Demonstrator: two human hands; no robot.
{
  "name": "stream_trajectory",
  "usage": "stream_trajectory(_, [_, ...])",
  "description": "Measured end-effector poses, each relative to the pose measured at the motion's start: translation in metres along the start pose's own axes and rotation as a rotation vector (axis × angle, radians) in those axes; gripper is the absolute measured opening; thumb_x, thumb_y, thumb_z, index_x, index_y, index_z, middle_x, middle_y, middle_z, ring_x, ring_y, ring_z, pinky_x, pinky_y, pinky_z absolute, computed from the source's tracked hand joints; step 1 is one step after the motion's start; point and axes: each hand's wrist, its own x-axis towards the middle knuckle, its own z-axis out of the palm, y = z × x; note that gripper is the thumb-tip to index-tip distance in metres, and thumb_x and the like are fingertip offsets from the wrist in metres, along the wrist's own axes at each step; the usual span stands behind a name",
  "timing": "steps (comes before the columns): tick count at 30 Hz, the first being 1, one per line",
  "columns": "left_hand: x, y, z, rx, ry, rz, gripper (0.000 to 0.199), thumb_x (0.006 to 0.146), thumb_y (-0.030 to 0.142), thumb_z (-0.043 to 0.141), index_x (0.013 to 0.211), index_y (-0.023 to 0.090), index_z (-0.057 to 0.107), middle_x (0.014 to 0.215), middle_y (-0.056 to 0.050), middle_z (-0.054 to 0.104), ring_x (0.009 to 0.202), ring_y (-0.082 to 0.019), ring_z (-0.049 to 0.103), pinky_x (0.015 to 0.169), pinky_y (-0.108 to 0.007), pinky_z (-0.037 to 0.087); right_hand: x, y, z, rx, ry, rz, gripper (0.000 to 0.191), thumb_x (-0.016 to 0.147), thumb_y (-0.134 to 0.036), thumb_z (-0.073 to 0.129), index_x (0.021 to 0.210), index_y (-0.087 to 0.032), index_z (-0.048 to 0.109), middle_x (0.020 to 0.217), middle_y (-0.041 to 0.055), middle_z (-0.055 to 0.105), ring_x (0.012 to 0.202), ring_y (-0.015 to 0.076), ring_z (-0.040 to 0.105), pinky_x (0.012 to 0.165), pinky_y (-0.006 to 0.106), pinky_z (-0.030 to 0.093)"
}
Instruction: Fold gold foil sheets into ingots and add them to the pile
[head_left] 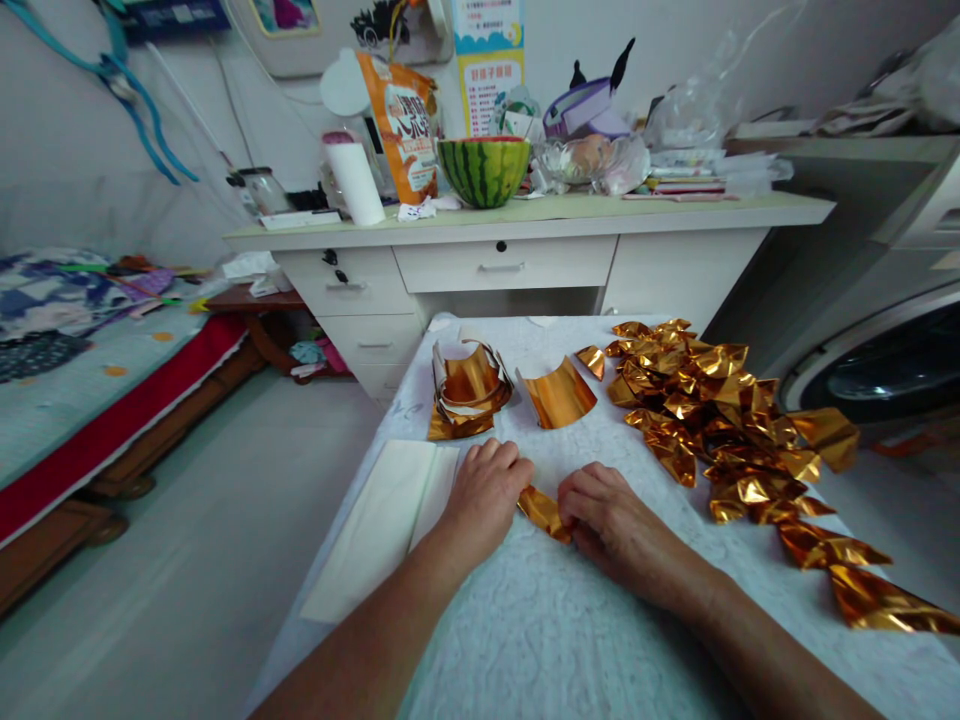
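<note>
Between my two hands lies a small piece of gold foil, narrow and creased, just above the cloth-covered table. My left hand has its fingers closed on the foil's left end. At the other end my right hand pinches it, fingertips curled inward. Ahead of them rests a curved sheet of gold foil. Left of that sheet sits a pile of curled gold foil sheets. Many twisted gold foil pieces are heaped along the table's right side.
White paper sheets lie left of my left hand. Behind the table stands a white desk bearing a watermelon half, an orange snack bag and a paper roll. A washing machine is at right, a bed at left.
</note>
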Motion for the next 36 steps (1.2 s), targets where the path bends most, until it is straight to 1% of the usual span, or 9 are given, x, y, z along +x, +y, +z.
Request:
stream_trajectory(6, [-0.0045, -0.0001, -0.0076, -0.107, -0.043, 0.000, 0.021, 0.085, 0.003, 0.048, 0.082, 0.020, 0.060, 0.091, -0.004, 0.058, 0.092, -0.023, 0.048, 0.078, -0.036, 0.036, -0.0010, 0.0012, -0.0003, 0.015, -0.026, 0.015, 0.020, 0.079, -0.001, 0.054, 0.081, -0.020, 0.059, 0.093, 0.0032, 0.061, 0.091, 0.0198, 0.051, 0.081, 0.035, 0.037])
stream_trajectory(10, [-0.0045, 0.0033, -0.0076, -0.291, -0.034, 0.058, 0.027, 0.083, 0.000, 0.045, 0.082, 0.020, 0.063, 0.090, -0.003, 0.060, 0.092, -0.020, 0.051, 0.080, -0.034, 0.038, -0.0019, 0.0037, -0.0010, 0.049, -0.010, -0.005, 0.018, 0.082, -0.004, 0.055, 0.083, -0.020, 0.061, 0.091, 0.0032, 0.063, 0.090, 0.0197, 0.052, 0.080, 0.035, 0.038])
stream_trajectory(14, [-0.0047, 0.0072, -0.0049, -0.480, -0.089, 0.107, 0.026, 0.077, 0.000, 0.046, 0.081, 0.019, 0.063, 0.086, -0.002, 0.059, 0.087, -0.017, 0.055, 0.078, -0.028, 0.043, -0.0033, 0.0032, -0.0034, 0.107, -0.032, -0.027, 0.017, 0.086, -0.007, 0.055, 0.086, -0.022, 0.063, 0.088, 0.0024, 0.065, 0.089, 0.0193, 0.054, 0.080, 0.035, 0.038])
stream_trajectory(21, [-0.0054, 0.0070, -0.0072, -0.520, -0.195, 0.092, 0.015, 0.078, 0.009, 0.056, 0.081, 0.019, 0.066, 0.085, -0.002, 0.058, 0.086, -0.017, 0.056, 0.076, -0.028, 0.044, -0.0038, 0.0023, -0.0040, 0.158, -0.052, -0.032, 0.014, 0.089, -0.011, 0.057, 0.089, -0.023, 0.064, 0.089, 0.0009, 0.067, 0.089, 0.0186, 0.056, 0.083, 0.036, 0.038])
stream_trajectory(25, [-0.0051, 0.0037, -0.0043, -0.545, -0.205, 0.098, 0.017, 0.077, 0.007, 0.055, 0.080, 0.019, 0.066, 0.085, -0.001, 0.057, 0.086, -0.017, 0.056, 0.078, -0.028, 0.044, -0.0048, 0.0060, -0.0004, 0.132, -0.028, 0.006, 0.011, 0.089, -0.013, 0.059, 0.086, -0.022, 0.064, 0.086, 0.0012, 0.066, 0.087, 0.0189, 0.055, 0.081, 0.036, 0.038])
stream_trajectory(28, [-0.0063, 0.0016, -0.0041, -0.555, -0.210, 0.124, 0.021, 0.072, 0.004, 0.057, 0.082, 0.020, 0.065, 0.088, -0.001, 0.058, 0.089, -0.017, 0.055, 0.082, -0.028, 0.044, -0.0054, 0.0068, -0.0006, 0.107, -0.017, 0.070, 0.007, 0.088, -0.017, 0.062, 0.083, -0.022, 0.066, 0.088, 0.0026, 0.063, 0.088, 0.0200, 0.054, 0.080, 0.037, 0.038])
stream_trajectory(31, [-0.0078, 0.0013, -0.0072, -0.552, -0.230, 0.159, 0.019, 0.067, 0.014, 0.072, 0.083, 0.020, 0.063, 0.089, 0.000, 0.056, 0.091, -0.018, 0.053, 0.082, -0.028, 0.043, -0.0050, 0.0053, -0.0023, 0.106, -0.035, 0.121, 0.007, 0.087, -0.018, 0.064, 0.082, -0.022, 0.067, 0.089, 0.0032, 0.062, 0.089, 0.0208, 0.053, 0.080, 0.037, 0.038])
stream_trajectory(33, [-0.0082, 0.0024, -0.0088, -0.536, -0.233, 0.144, 0.027, 0.063, 0.027, 0.081, 0.082, 0.020, 0.062, 0.089, 0.000, 0.055, 0.091, -0.019, 0.052, 0.079, -0.029, 0.043, -0.0040, 0.0042, -0.0030, 0.106, -0.041, 0.149, 0.008, 0.086, -0.016, 0.064, 0.080, -0.022, 0.066, 0.088, 0.0031, 0.062, 0.089, 0.0211, 0.052, 0.080, 0.037, 0.038])
stream_trajectory(36, [-0.0079, 0.0054, -0.0080, -0.512, -0.211, 0.101, 0.025, 0.068, 0.032, 0.080, 0.079, 0.020, 0.062, 0.087, 0.000, 0.055, 0.090, -0.019, 0.052, 0.078, -0.029, 0.042, -0.0025, 0.0036, -0.0031, 0.108, -0.047, 0.170, 0.009, 0.085, -0.015, 0.064, 0.078, -0.021, 0.065, 0.086, 0.0027, 0.062, 0.089, 0.0210, 0.052, 0.080, 0.038, 0.037])
